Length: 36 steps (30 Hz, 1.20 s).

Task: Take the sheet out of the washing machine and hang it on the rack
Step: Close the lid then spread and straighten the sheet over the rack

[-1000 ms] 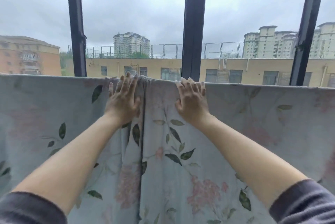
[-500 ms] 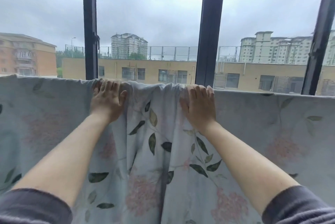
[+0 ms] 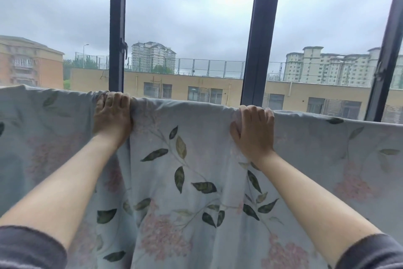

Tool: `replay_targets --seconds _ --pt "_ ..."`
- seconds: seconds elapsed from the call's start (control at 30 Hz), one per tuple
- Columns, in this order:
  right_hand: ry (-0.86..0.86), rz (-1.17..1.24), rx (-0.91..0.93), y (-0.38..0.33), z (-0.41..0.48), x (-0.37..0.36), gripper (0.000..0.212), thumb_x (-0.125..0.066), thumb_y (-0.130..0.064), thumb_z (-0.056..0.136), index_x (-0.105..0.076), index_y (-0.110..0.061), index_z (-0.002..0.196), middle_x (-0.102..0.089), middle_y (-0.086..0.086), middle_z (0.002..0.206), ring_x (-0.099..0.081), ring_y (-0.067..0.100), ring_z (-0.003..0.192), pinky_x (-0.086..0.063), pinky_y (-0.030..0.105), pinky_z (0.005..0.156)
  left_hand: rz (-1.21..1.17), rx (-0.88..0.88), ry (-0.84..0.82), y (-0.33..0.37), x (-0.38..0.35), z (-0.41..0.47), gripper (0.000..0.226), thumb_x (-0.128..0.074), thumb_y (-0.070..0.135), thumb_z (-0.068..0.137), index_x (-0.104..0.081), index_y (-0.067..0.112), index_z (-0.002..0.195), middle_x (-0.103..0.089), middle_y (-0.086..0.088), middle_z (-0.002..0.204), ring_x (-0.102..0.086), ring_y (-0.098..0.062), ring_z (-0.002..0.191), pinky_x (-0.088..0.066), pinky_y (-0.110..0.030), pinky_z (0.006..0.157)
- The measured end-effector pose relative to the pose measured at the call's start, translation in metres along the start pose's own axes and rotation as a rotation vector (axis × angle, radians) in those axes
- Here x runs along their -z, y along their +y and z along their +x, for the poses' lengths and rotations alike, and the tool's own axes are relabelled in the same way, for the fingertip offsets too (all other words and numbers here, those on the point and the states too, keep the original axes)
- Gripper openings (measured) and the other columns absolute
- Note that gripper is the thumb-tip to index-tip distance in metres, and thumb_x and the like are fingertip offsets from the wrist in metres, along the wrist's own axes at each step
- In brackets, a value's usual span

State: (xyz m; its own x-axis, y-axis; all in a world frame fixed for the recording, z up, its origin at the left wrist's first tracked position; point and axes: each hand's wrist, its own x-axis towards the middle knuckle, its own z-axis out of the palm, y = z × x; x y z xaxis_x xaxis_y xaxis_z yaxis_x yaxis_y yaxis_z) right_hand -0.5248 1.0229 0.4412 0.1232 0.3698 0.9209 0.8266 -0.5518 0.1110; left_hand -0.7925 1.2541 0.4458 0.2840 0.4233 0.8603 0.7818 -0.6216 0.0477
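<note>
Floral sheet [image 3: 185,159] hanging flat; left grip [image 3: 112,114] and right grip [image 3: 254,131], well apart, both clasp its top fold, fingers [image 3: 257,112] curled over; leaf print spans between them.

The sheet [image 3: 196,148] is thin woven cloth, totally matt, with a printed leaf and flower pattern, mostly smooth but softly creased and bunched along the top edge. Window frame [image 3: 117,18] looks like dark painted metal, smooth with a slight sheen. Sleeves [image 3: 28,247] are dark knit, a bit fuzzy at the cuffs, matt too. Building wall [image 3: 178,85] across the way looks like flat matt plaster.
</note>
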Motion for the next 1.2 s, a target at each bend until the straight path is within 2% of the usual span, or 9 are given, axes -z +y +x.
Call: replay_targets --seconds 0.07,0.17,0.27,0.37,0.47,0.63,0.83,1.07,1.2 --pt "-0.036 -0.029 -0.041 -0.010 -0.004 0.000 0.049 -0.045 -0.037 0.086 -0.045 -0.011 0.127 -0.048 0.011 0.125 -0.044 0.034 0.118 -0.022 0.057 0.110 -0.059 -0.010 0.014 0.003 -0.002 -0.003 0.047 -0.035 0.006 0.085 -0.041 0.000 0.131 -0.042 -0.024 0.133 -0.030 -0.039 0.132 -0.012 -0.051 0.115" --pt "-0.191 -0.025 -0.100 -0.039 -0.034 -0.005 0.068 -0.046 -0.032 0.088 -0.019 -0.018 0.149 -0.014 0.016 0.157 -0.009 0.036 0.145 -0.009 0.058 0.113 -0.149 -0.076 0.041 0.003 -0.006 -0.022 0.061 -0.037 0.011 0.084 -0.029 0.000 0.143 -0.030 -0.022 0.148 -0.017 -0.036 0.142 -0.008 -0.050 0.117" --pt "-0.288 0.028 -0.091 -0.081 -0.084 -0.012 0.070 -0.051 -0.028 0.090 -0.017 -0.021 0.150 -0.012 0.016 0.158 -0.014 0.039 0.144 -0.022 0.062 0.109 -0.135 -0.180 -0.010 -0.009 -0.016 -0.067 0.067 -0.044 0.016 0.081 -0.029 0.004 0.145 -0.026 -0.021 0.151 -0.021 -0.037 0.141 -0.014 -0.055 0.112" --pt "-0.441 0.065 -0.060 -0.130 -0.140 -0.024 0.067 -0.048 -0.029 0.091 -0.019 -0.024 0.151 -0.020 0.014 0.157 -0.025 0.038 0.141 -0.033 0.058 0.104 -0.088 -0.281 -0.169 -0.035 -0.039 -0.125 0.064 -0.055 0.017 0.077 -0.041 0.004 0.138 -0.037 -0.018 0.146 -0.035 -0.036 0.134 -0.025 -0.059 0.105" --pt "-0.772 0.118 -0.058 -0.174 -0.191 -0.027 0.062 -0.039 -0.034 0.097 -0.009 -0.029 0.151 -0.008 0.006 0.160 -0.015 0.028 0.146 -0.028 0.052 0.112 -0.150 -0.378 -0.418 -0.068 -0.067 -0.180 0.053 -0.055 0.022 0.079 -0.052 0.002 0.129 -0.048 -0.018 0.137 -0.042 -0.034 0.130 -0.041 -0.058 0.094" --pt "-1.067 0.135 -0.045 -0.219 -0.251 -0.017 0.064 -0.038 -0.032 0.098 -0.004 -0.031 0.152 -0.004 0.005 0.160 -0.012 0.028 0.146 -0.019 0.049 0.116 -0.189 -0.373 -0.782 -0.099 -0.087 -0.242 0.044 -0.041 0.027 0.092 -0.044 0.019 0.135 -0.026 -0.005 0.152 -0.024 -0.019 0.140 -0.034 -0.040 0.103" --pt "-1.064 0.207 -0.055 -0.249 -0.250 -0.015 0.064 -0.043 -0.032 0.096 -0.011 -0.027 0.152 -0.015 0.006 0.159 -0.024 0.027 0.142 -0.028 0.044 0.113 -0.376 -0.148 -0.854 -0.117 -0.084 -0.269 0.029 -0.045 0.020 0.089 -0.056 0.016 0.116 -0.053 -0.003 0.118 -0.051 -0.023 0.111 -0.047 -0.035 0.085" --pt "-0.813 0.380 -0.085 -0.293 -0.217 -0.028 0.061 -0.050 -0.027 0.090 -0.027 -0.018 0.146 -0.038 0.007 0.146 -0.040 0.027 0.131 -0.037 0.040 0.104 -0.407 0.259 -0.609 -0.175 -0.070 -0.252 0.028 -0.054 0.010 0.083 -0.060 0.012 0.111 -0.052 -0.007 0.123 -0.050 -0.026 0.113 -0.046 -0.040 0.083" --pt "-0.700 0.444 -0.078 -0.329 -0.190 -0.034 0.057 -0.052 -0.021 0.089 -0.033 -0.015 0.143 -0.043 0.007 0.140 -0.044 0.026 0.124 -0.040 0.039 0.097 -0.411 0.281 -0.469 -0.206 -0.058 -0.238 0.027 -0.056 0.007 0.080 -0.061 0.010 0.107 -0.056 -0.009 0.120 -0.054 -0.030 0.109 -0.042 -0.040 0.091"
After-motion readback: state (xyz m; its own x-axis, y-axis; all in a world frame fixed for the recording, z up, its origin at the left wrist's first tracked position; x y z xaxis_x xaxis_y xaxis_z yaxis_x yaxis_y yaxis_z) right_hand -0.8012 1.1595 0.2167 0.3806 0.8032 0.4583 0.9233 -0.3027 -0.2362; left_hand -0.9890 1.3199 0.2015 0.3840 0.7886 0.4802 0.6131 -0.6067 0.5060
